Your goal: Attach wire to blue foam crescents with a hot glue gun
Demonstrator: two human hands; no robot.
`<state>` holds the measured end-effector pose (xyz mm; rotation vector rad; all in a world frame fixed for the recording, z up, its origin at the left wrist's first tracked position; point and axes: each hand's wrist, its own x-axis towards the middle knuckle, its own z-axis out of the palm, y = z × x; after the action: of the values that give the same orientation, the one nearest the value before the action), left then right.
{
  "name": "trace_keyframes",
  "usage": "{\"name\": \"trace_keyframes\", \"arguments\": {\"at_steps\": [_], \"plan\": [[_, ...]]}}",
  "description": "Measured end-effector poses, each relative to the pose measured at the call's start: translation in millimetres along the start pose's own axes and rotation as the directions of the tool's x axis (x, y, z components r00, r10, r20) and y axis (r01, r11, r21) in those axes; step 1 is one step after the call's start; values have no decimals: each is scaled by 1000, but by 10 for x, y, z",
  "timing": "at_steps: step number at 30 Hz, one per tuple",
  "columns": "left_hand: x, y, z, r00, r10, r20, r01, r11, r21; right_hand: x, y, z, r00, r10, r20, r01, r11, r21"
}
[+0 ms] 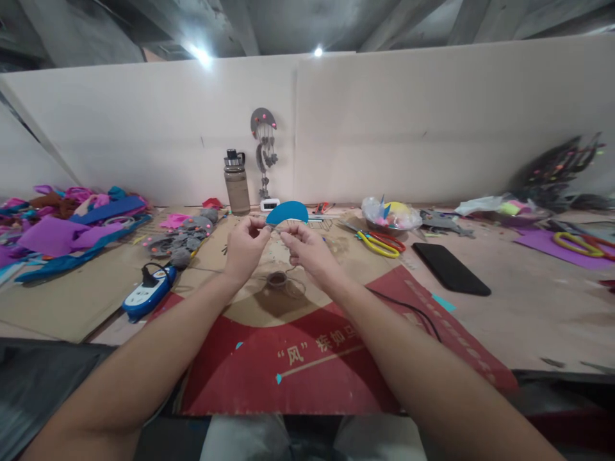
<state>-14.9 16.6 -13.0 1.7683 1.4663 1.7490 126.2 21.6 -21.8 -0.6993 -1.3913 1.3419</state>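
By the left hand [247, 250], a thin strand [275, 228] is pinched at the fingertips, above the spool [277, 280] and before the blue piece [291, 211]; it is likewise pinched by the right hand [310, 251]. Were either grip slackened, the strand could be dropped or tangled.

A white partition wall [360, 102] spans the rm. behind a long pinkish-brown desk [519, 320], w/ a vert. seam [295, 128] nr. ctr. and a faint horiz. band partway up. At far L, a 2nd white panel [24, 144] stands at an angle to it, w/ a dark slanting line nr. its top. Above the partition's top edge, a grey, concrete-looking ceiling [307, 25] shows w/ thick beams [403, 25] overhead. Light comes from a bright, glaring lamp [204, 59] upper L and a smaller-looking lamp [318, 51] nr. ctr., both just abt. level w/ the partition top.
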Motion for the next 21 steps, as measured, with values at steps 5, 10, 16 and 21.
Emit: {"name": "trace_keyframes", "arguments": {"at_steps": [5, 10, 16, 21], "plan": [[-20, -2, 34, 991, -104, 88, 119, 973, -196, 50, 12, -63, 983, -109, -145, 88, 986, -143], [-33, 0, 55, 976, -158, 151, 198, 932, -303, 62, 36, -89, 957, -166, -237, 114, 969, -217], [-49, 58, 78, 944, -244, 223, 321, 838, -441, 76, 82, -74, 943, -181, -278, 131, 973, -190], [-68, 109, 91, 919, -262, 296, 383, 772, -507, 95, 102, -87, 938, -172, -301, 127, 978, -165]]}}
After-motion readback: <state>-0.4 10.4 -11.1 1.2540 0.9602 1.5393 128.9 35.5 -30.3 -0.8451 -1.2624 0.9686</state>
